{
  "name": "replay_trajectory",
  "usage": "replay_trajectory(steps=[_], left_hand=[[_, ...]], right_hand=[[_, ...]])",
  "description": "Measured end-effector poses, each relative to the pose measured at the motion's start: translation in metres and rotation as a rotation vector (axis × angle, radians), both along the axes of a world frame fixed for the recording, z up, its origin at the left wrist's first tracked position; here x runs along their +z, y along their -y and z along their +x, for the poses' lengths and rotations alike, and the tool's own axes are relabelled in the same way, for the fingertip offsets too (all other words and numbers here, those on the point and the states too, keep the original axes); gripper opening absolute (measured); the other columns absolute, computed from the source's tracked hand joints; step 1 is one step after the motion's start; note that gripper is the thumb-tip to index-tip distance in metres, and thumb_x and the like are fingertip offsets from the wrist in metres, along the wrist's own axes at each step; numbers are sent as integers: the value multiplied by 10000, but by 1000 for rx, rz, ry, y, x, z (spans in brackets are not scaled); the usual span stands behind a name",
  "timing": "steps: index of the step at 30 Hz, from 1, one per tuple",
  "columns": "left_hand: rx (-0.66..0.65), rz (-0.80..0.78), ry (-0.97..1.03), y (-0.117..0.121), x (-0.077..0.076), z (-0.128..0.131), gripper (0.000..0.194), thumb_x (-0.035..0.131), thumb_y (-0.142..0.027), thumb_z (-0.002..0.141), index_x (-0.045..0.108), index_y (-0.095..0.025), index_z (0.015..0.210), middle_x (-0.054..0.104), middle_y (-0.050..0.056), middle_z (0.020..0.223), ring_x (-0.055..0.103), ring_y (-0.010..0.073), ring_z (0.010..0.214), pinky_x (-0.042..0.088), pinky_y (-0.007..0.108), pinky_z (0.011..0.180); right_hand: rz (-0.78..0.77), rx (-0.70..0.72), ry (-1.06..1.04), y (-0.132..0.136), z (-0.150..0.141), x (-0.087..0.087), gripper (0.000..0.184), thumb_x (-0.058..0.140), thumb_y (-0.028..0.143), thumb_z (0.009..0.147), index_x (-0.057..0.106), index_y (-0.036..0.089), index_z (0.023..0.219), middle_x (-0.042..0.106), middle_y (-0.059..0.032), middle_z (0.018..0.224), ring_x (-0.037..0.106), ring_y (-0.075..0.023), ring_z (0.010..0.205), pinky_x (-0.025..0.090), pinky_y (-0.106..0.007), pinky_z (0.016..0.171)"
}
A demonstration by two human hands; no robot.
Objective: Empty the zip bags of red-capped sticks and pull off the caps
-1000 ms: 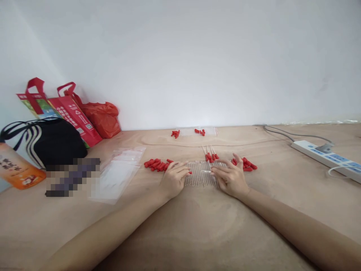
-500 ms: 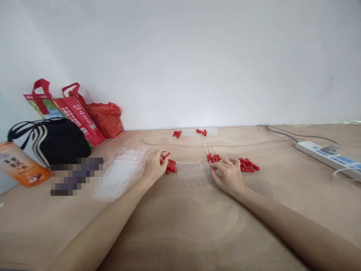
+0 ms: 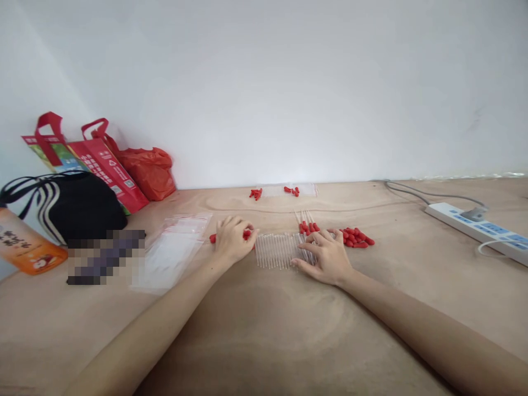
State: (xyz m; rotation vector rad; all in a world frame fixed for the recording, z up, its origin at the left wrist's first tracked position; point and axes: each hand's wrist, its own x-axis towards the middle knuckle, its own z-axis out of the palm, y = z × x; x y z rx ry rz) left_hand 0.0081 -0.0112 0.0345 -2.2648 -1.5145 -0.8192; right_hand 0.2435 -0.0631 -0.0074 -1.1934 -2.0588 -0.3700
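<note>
My left hand (image 3: 235,240) is curled low over the left pile of red rubber bulbs and hides most of it. A red rubber bulb (image 3: 246,234) shows between its thumb and forefinger. Just to the right, clear thin dropper tubes (image 3: 274,251) lie side by side in a row. My right hand (image 3: 328,257) rests over the row's right end, fingers spread and thumb stretched toward the tubes. Behind it are several tubes fitted with red bulbs (image 3: 307,226), their stems pointing away. To its right sits another pile of red bulbs (image 3: 357,237).
Clear zip bags (image 3: 171,253) lie left of my left hand. At the back are another clear bag (image 3: 272,190) and small red bulb groups (image 3: 256,193). Shopping bags (image 3: 107,170), a black drawstring bag (image 3: 82,203) and an orange pack (image 3: 33,247) stand left; a power strip (image 3: 478,223) lies right.
My left hand has moved right and turned palm-down over the red bulbs. My right hand's fingers have spread, its thumb reaching left across the tubes. The whole view has shifted slightly.
</note>
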Motion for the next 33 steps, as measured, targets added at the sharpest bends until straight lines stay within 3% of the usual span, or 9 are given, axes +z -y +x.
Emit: replay_trajectory(steps=[5,9,12,16,20,24,29,33], left_hand=[[-71,-291,-2,-19,2,60,181,591,-372,696,639,-206,644,638,66,809,531,280,901,357,445,787],[-93,-377,6,-34,3,107,305,557,-479,702,637,-215,570,653,47,707,569,256,830,378,430,785],[-70,-399,10,-39,-2,128,337,579,-510,665,625,-204,534,658,59,690,576,262,832,385,423,791],[-12,-391,30,-40,-7,138,252,596,-391,667,615,-184,525,657,77,685,581,264,834,389,415,791],[10,-347,68,-36,-1,125,238,572,-360,692,626,-186,539,647,77,685,575,272,832,392,414,766],[-10,-253,90,-18,2,84,226,559,-374,722,625,-186,614,630,70,811,538,268,903,365,426,791],[-336,71,52,14,-11,26,192,538,-350,781,600,-185,705,605,32,778,543,185,782,354,354,731],[-468,199,-62,25,-21,13,163,545,-327,797,596,-188,727,626,28,788,538,169,765,336,345,741]], right_hand=[[51,-103,-175,-4,11,-2,264,480,398,819,665,227,741,597,-9,696,498,-138,700,236,-362,784],[112,-217,-239,-11,24,-6,299,464,363,833,640,207,648,574,-4,624,490,-131,648,247,-340,743],[134,-246,-233,-14,29,-7,317,457,359,835,628,202,620,560,-1,600,481,-126,628,252,-333,739],[149,-244,-219,-16,28,-9,295,466,352,829,629,205,630,556,3,594,482,-126,627,252,-333,738],[149,-253,-218,-16,27,-9,254,481,336,819,633,210,658,561,2,592,486,-137,639,251,-343,739],[143,-238,-225,-14,26,-7,214,487,325,817,635,221,705,574,0,619,499,-147,665,261,-352,749],[142,-85,-168,-7,19,-2,191,496,351,813,606,198,845,624,-43,837,532,-171,799,313,-331,741],[163,-9,-5,-2,12,1,320,510,410,801,566,223,1053,597,-65,1050,506,-204,977,255,-404,908]])
